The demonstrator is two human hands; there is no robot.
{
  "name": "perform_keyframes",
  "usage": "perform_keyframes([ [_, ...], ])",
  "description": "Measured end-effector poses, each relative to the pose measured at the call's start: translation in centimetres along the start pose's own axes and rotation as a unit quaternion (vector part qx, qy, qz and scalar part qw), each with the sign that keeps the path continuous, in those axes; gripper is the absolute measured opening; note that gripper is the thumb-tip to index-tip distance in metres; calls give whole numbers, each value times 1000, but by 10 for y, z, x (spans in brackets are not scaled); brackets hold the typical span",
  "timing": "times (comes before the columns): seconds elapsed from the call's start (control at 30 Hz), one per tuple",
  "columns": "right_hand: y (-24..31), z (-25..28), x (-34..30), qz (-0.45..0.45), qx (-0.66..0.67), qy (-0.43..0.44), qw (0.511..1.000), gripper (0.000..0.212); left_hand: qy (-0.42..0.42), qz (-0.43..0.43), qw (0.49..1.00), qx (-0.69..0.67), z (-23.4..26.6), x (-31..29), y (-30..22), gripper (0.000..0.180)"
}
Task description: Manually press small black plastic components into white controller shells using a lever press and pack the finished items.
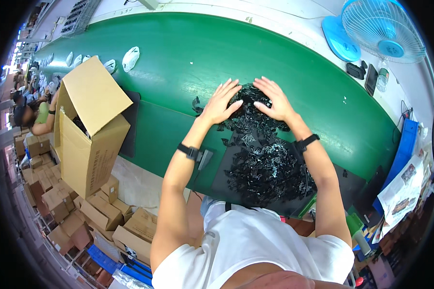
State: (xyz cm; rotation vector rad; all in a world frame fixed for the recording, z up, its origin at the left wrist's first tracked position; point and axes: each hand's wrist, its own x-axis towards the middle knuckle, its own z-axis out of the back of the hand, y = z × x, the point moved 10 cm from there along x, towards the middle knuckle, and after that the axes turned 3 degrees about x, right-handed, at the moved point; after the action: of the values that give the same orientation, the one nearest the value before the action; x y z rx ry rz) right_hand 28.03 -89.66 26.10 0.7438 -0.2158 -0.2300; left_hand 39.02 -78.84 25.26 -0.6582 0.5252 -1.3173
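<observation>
A heap of small black plastic parts lies on a dark mat at the table's near edge and spreads forward onto the green surface. At the heap's far end, my left hand rests on its left side with fingers stretched out and thumb pointing inward. My right hand mirrors it on the right side, its fingers also extended. Parts lie between the two hands and touch them. Neither hand grips anything visible; the undersides of the palms are hidden. A dark band sits on each wrist.
An open cardboard box stands at the left table edge. White plastic bags lie on the far left of the green table. A blue fan, a phone and a bottle are at far right. Another person works at far left.
</observation>
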Motion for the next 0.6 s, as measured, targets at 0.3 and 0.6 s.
perform_keyframes([
  [0.3, -6, 29, -61, -85, -48, -61, 993, 78, -86, 197, 953, 214, 49, -88, 61, 87],
  [0.6, 18, -15, -22, -90, 6, -114, 989, 76, -173, 110, 970, 130, -1, -31, -10, 66],
])
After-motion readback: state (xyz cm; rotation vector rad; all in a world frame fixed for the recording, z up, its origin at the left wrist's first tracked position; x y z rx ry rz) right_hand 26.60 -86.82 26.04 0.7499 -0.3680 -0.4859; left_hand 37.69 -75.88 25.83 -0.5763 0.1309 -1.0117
